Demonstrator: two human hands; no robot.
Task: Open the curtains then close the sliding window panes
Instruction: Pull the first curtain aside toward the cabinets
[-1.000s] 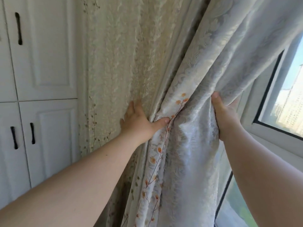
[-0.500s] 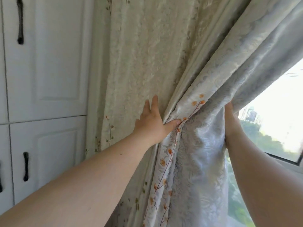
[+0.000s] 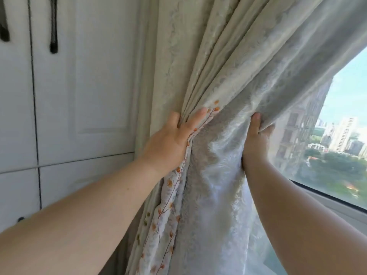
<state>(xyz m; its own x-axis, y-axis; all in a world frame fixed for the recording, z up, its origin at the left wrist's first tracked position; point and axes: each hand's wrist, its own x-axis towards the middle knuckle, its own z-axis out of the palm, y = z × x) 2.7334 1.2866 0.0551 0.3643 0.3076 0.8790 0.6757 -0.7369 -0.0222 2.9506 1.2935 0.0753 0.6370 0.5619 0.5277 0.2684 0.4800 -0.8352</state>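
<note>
A pale cream and grey patterned curtain (image 3: pixel 228 76), with an orange-flowered edge, is bunched in the middle of the view against the cabinet side. My left hand (image 3: pixel 170 141) presses and pinches its folds from the left, thumb over the flowered hem. My right hand (image 3: pixel 256 139) grips the gathered fabric from the right, fingers wrapped behind it. To the right the window glass (image 3: pixel 341 135) shows city towers and trees. Its lower frame (image 3: pixel 317 197) runs diagonally under my right forearm. The sliding panes' edges are hidden by the cloth.
White cabinet doors (image 3: pixel 83 86) with dark handles (image 3: pixel 53 26) fill the left side, right next to the bunched curtain. A thin sheer layer (image 3: pixel 297 126) hangs over part of the glass beside my right hand.
Both hands have pushed the gathered curtain further left toward the cabinet. More window glass and the city outside now show on the right.
</note>
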